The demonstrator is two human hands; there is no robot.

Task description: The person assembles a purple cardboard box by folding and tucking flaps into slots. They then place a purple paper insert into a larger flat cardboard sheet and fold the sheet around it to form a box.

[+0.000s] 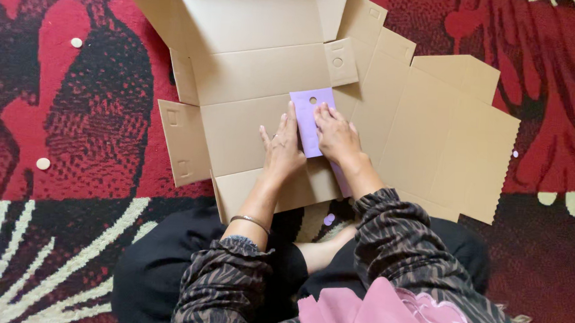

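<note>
Left hand (281, 148) lies flat, fingers spread, pressing the unfolded cardboard box blank (250, 123) just beside a purple card (311, 110); right hand (336, 136) rests open, palm down, on the card's right edge, gripping nothing; the card, with a round hole near its top, lies on the blank's centre panel; the blank sits on a red and black patterned carpet (74, 104); a second flat cardboard sheet (453, 137) lies to the right.

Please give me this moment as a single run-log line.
left hand: flat on cardboard sheet, beside purple card | right hand: pressing purple card | second cardboard sheet: at right | floor: red patterned carpet
</note>
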